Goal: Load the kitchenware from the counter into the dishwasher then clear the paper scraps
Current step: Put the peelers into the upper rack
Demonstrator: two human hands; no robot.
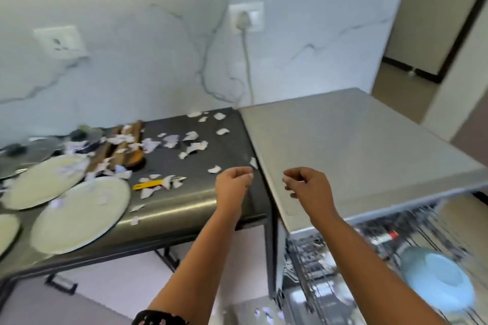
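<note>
Beyond the right hand (306,185) the dishwasher top (356,145) gives a flat, open run back to the wall. Ahead of the left hand (232,182) the desk (227,150) carries only thin scraps (192,149), one lying just beyond the hand. Further to that hand's left it gets crowded, with plates (79,214), wooden tools (124,140) and a lid (29,153) packed close under more scraps. Below the right hand the open rack (343,258) is mostly wire, with a blue bowl (438,282) on its far right.

Left arm: dark sleeve (158,319) at frame bottom, printed with small pink and pale marks. Both forearms bare down to left hand (233,182) and right hand (307,186).
</note>
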